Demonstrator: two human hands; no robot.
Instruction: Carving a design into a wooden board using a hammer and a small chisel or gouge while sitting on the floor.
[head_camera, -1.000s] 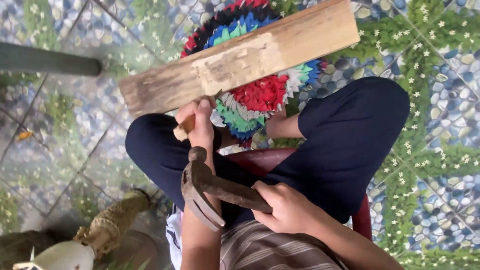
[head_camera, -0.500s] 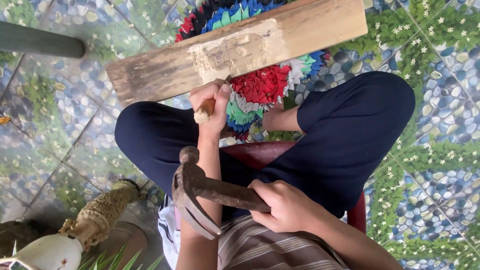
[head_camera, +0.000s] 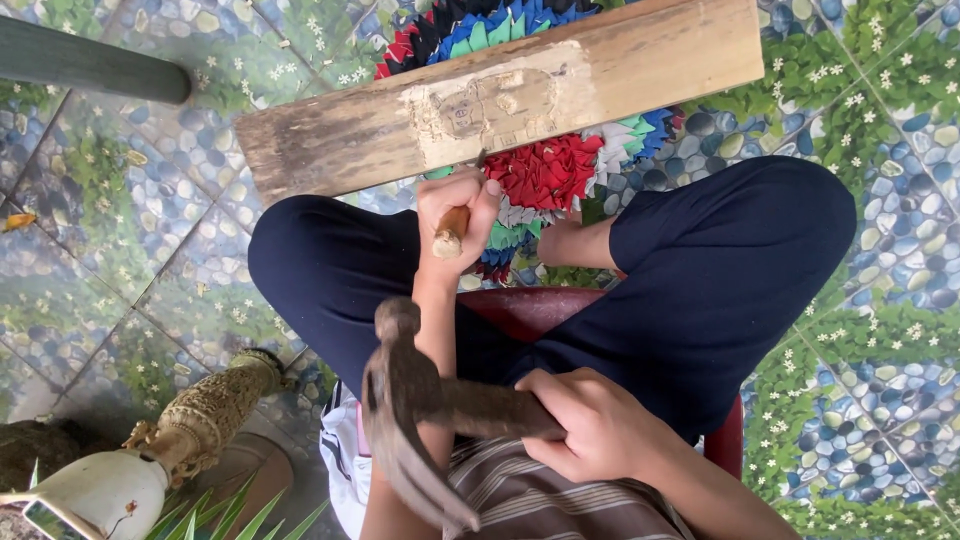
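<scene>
Both hands busy | left hand (head_camera: 455, 215) grips chisel (head_camera: 452, 230), now nearer plank (head_camera: 500, 100) | right hand (head_camera: 590, 425) holds hammer (head_camera: 410, 420), unchanged

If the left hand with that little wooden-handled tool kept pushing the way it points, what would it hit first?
Most likely the wooden plank. The left hand holds a chisel aimed up at the plank's pale carved patch, with its tip at or very near the lower edge. Depth is hard to judge.

The plank (head_camera: 500, 95) lies across the patchwork mat (head_camera: 560, 170) on the tiled floor (head_camera: 880, 250), beyond the knees. The left hand (head_camera: 455, 210) holds a chisel (head_camera: 452, 230) against its near edge. Nearer the body, the right hand (head_camera: 590, 425) holds the hammer (head_camera: 410, 420); a vase (head_camera: 200, 415) lies to the left.
</scene>
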